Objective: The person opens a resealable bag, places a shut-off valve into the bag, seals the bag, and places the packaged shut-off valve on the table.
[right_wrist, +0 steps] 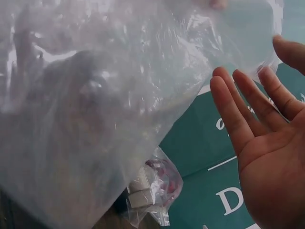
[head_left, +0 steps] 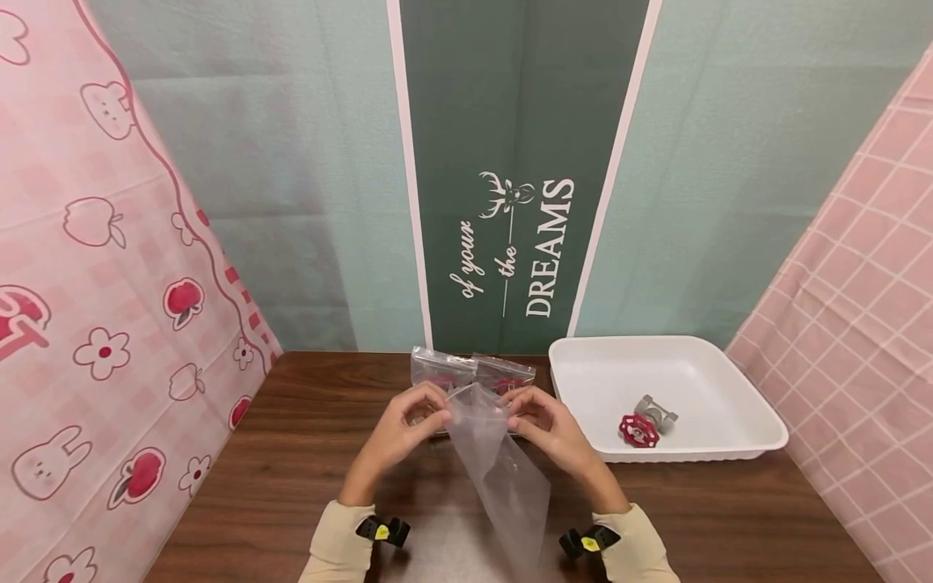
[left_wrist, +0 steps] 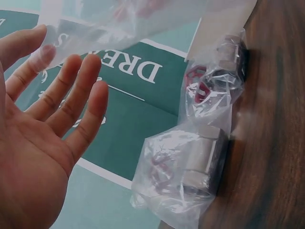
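A clear plastic zip bag (head_left: 513, 494) hangs between the two hands with its mouth at the top, and no object shows inside it. My left hand (head_left: 408, 425) pinches one side of the mouth between thumb and index finger; in the left wrist view its other fingers are loosely extended. The opposite side of the mouth is pinched by my right hand (head_left: 551, 425). Just behind the hands stand two bagged valves, a left one (head_left: 440, 371) and a right one (head_left: 504, 380). Both have red handwheels; in the left wrist view their metal bodies (left_wrist: 205, 157) show through the plastic.
At the right of the wooden table (head_left: 291, 453) is a white tray (head_left: 605, 376). A loose metal valve (head_left: 658, 414) with a red handwheel (head_left: 638, 431) lies in it. A green cloth (head_left: 350, 202) hangs behind, with pink cloths at both sides.
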A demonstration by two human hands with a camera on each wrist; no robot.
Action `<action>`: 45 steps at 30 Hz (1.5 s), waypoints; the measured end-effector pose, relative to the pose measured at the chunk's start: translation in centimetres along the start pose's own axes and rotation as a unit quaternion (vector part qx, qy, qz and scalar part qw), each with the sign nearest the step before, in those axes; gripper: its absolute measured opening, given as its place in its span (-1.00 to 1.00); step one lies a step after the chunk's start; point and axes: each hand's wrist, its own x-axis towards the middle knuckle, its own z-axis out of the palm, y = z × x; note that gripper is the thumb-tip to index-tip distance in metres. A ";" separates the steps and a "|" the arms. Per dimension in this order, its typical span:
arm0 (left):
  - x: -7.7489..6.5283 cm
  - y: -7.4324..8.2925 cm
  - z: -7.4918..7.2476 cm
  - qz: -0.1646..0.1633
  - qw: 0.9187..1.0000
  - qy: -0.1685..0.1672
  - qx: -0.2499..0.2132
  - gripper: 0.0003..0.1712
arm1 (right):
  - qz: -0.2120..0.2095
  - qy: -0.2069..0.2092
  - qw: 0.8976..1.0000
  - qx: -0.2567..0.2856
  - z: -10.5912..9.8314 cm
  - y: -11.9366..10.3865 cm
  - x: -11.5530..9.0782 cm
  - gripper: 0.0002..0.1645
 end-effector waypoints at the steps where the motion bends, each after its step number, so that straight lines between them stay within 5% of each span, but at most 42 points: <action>1: 0.1 0.1 0.0 0.000 1.000 0.005 0.000 -0.90 | 0.003 -0.004 1.000 0.002 0.1 0.0 0.0 -0.86; 11: 0.7 1.4 0.0 0.034 0.998 0.044 0.019 -0.78 | 0.050 -0.039 0.998 0.021 1.8 -0.2 0.1 -0.68; 17: 1.1 2.3 0.1 0.050 0.997 0.044 0.039 -0.71 | 0.048 -0.066 0.995 0.057 2.9 -0.3 -0.1 -0.55; 24: 1.6 3.4 0.5 0.062 0.995 0.032 0.071 -0.64 | 0.041 -0.081 0.995 0.038 3.0 -0.5 -0.1 -0.58; 35: 1.6 2.0 2.6 0.096 0.990 -0.004 0.101 -0.75 | 0.030 -0.072 0.997 -0.008 0.6 0.4 -0.9 -0.85; 45: 1.1 1.0 2.9 0.076 0.992 -0.019 0.097 -0.85 | 0.035 -0.055 0.998 -0.002 -0.8 0.5 -1.3 -0.71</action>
